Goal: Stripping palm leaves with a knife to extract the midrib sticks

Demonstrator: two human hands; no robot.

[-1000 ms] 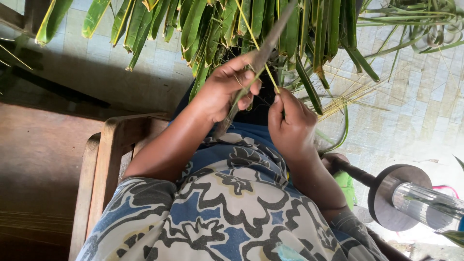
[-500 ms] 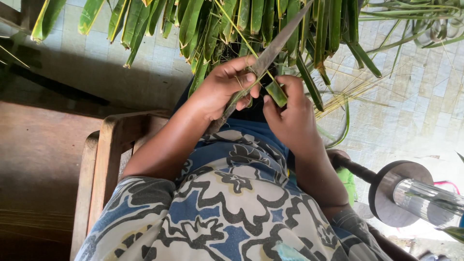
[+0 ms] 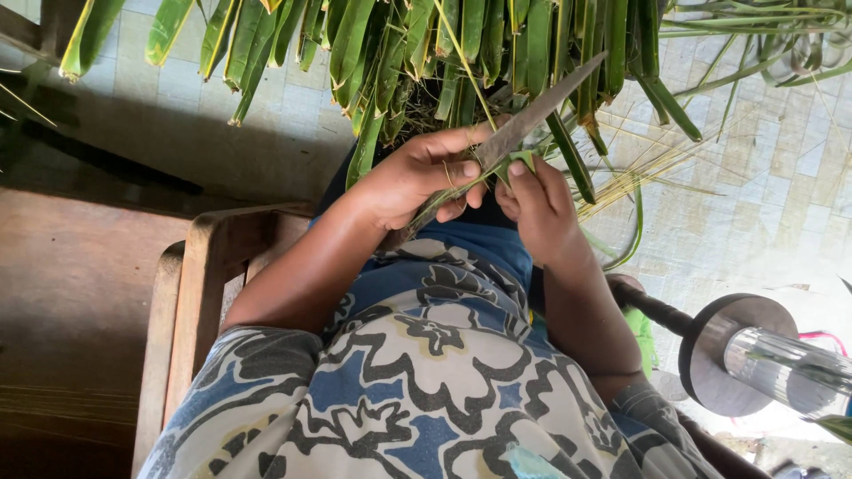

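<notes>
Knife [image 3: 532, 117] lying slantwise across the middle of the view, long dull blade pointing up and away into the hanging green leaves [image 3: 426, 44]. Left hand [image 3: 417, 177] is wrapping closed around the knife's lower end, thumb pressing along the flat of the blade. Right hand [image 3: 537, 208] is sitting just beside the knife, on its far side from the left hand, fingers curled, thumb and forefinger pinching a small folded leaf strip [image 3: 524, 161] against the blade edge. Both hands are hovering over the person's lap, above the patterned blue and white garment [image 3: 417, 364]. Wooden chair [image 3: 191, 293] is standing below and left of the knife. Thin pale leaf ribs [image 3: 639, 177] are lying on the tiled floor [image 3: 781, 177], right of the knife.
</notes>
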